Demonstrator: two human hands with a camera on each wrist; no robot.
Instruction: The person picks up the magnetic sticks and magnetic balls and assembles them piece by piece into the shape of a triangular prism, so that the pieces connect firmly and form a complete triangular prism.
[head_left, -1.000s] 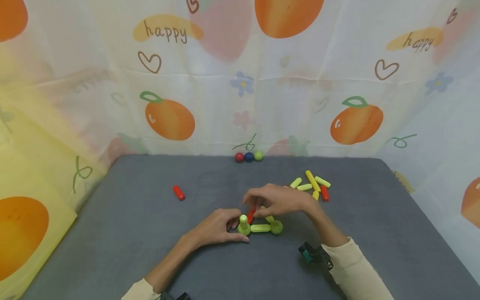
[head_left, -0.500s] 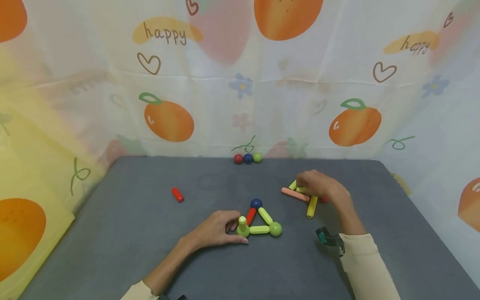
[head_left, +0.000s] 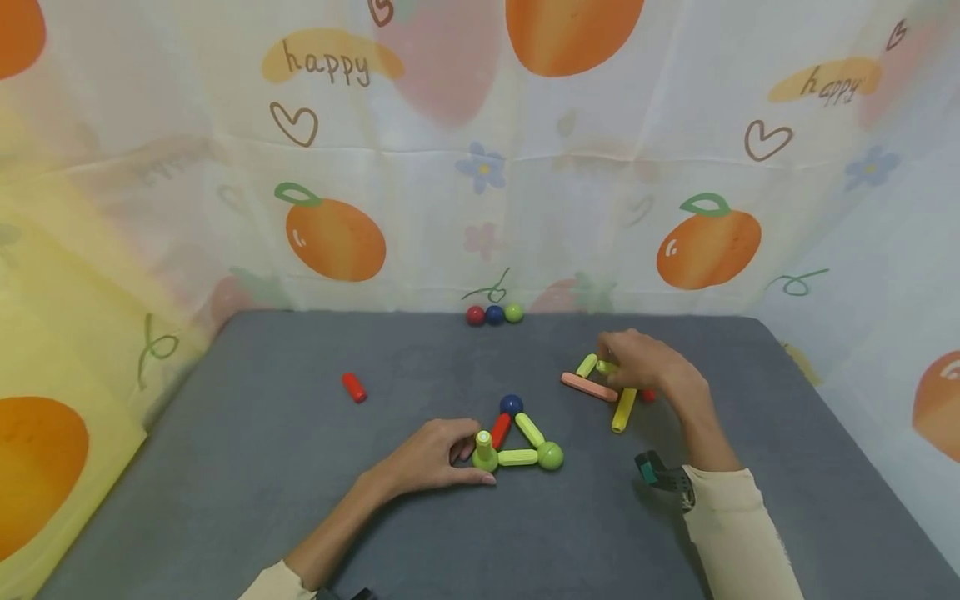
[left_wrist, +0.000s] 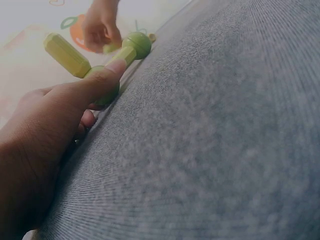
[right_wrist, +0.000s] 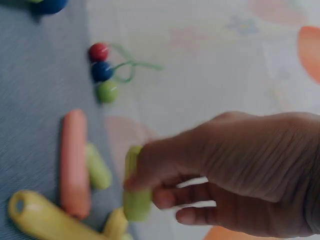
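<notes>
My left hand (head_left: 435, 457) grips the left green ball (head_left: 480, 465) of a flat triangle, from which a yellow-green stick (left_wrist: 67, 56) sticks up. Another yellow-green stick (head_left: 517, 457) joins that ball to a second green ball (head_left: 551, 456). A blue ball (head_left: 512, 405) forms the far corner, with a red stick (head_left: 500, 431) on its left side and a yellow-green stick (head_left: 530, 429) on its right. Over the loose pile at the right, my right hand (head_left: 647, 364) pinches a short yellow-green stick (right_wrist: 136, 207) between thumb and fingers.
Beside the right hand lie a long pink stick (head_left: 588, 387), a yellow stick (head_left: 624, 410), a short yellow-green stick (head_left: 587, 365) and a partly covered red stick (head_left: 648, 394). Red (head_left: 476, 315), blue (head_left: 494, 314) and green balls (head_left: 513, 312) line the back edge. A red stick (head_left: 355, 387) lies left.
My right hand has left the triangle's far corner, uncovering the blue ball, and moved right to the pile, where it has picked up a yellow-green stick. My left hand stays in place.
</notes>
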